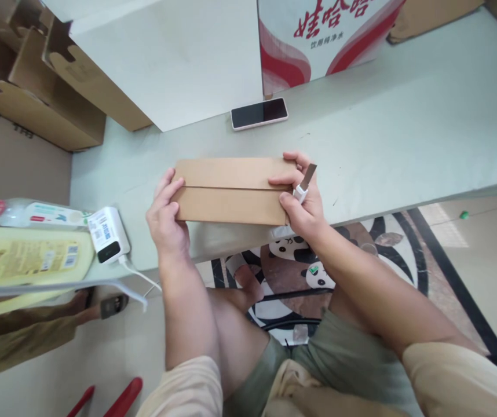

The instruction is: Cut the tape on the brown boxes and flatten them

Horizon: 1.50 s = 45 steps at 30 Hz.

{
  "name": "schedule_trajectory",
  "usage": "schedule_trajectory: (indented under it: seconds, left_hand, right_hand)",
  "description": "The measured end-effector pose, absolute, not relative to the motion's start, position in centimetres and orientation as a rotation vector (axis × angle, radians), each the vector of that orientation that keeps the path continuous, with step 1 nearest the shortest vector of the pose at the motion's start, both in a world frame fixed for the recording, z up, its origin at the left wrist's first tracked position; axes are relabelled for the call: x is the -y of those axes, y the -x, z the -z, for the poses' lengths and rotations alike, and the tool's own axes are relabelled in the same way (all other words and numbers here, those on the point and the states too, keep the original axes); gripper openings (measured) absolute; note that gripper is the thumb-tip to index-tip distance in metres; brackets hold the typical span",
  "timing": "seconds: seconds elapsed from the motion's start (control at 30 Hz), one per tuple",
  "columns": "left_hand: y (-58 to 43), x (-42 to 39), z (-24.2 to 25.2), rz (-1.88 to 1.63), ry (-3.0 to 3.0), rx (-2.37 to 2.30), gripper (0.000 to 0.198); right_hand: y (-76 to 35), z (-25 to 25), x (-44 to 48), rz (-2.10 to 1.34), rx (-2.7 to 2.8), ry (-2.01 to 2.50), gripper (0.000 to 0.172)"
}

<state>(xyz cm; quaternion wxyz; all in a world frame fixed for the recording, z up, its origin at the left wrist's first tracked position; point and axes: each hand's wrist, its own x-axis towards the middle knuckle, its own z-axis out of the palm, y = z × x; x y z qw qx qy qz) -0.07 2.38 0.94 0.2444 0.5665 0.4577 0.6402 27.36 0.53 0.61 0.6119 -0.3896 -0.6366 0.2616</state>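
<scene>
A closed brown cardboard box [231, 205] is held level above the front part of the table, a seam running lengthwise along its top. Around its left end are the fingers of my left hand [168, 214], closed on it. My right hand [307, 202] grips the opposite end, with fingers on the top face. Between the thumb and fingers of that same hand sits a white utility knife [300, 193], its flat brownish blade pointing up and away from the box. My palm hides most of the handle.
Behind the box lies a phone [259, 113] on the pale table [405, 133], in front of a white carton [174, 63] and a red-and-white carton [318, 52]. Left are cardboard dividers [44, 98], a plastic bottle [18, 212], a yellow pack [35, 255] and a cabled white device [109, 234]. Another person's leg [26, 336] shows lower left.
</scene>
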Motion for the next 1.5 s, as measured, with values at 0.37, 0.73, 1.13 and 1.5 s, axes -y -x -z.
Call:
schedule_trajectory:
  seconds: [0.37, 0.73, 1.13, 1.5]
  left_hand:
    - [0.5, -3.1, -1.6, -1.941, -1.222, -1.255, 0.031]
    - [-0.4, -2.1, -3.4, -1.919, -0.499, -1.220, 0.027]
    - [-1.5, -1.0, -0.3, -1.688, -0.462, -1.203, 0.031]
    - [-4.6, -1.1, -0.1, -1.408, -0.434, -1.253, 0.027]
  right_hand:
    - [-29.2, 1.8, -1.4, -0.927, 1.224, 1.029, 0.058]
    - [-26.4, 0.6, -0.8, -1.148, 1.383, 0.920, 0.083]
    - [-24.6, 0.0, -0.7, -0.837, 1.256, 0.899, 0.065]
    - [-23.3, -1.7, -0.6, -0.913, 1.178, 1.012, 0.082]
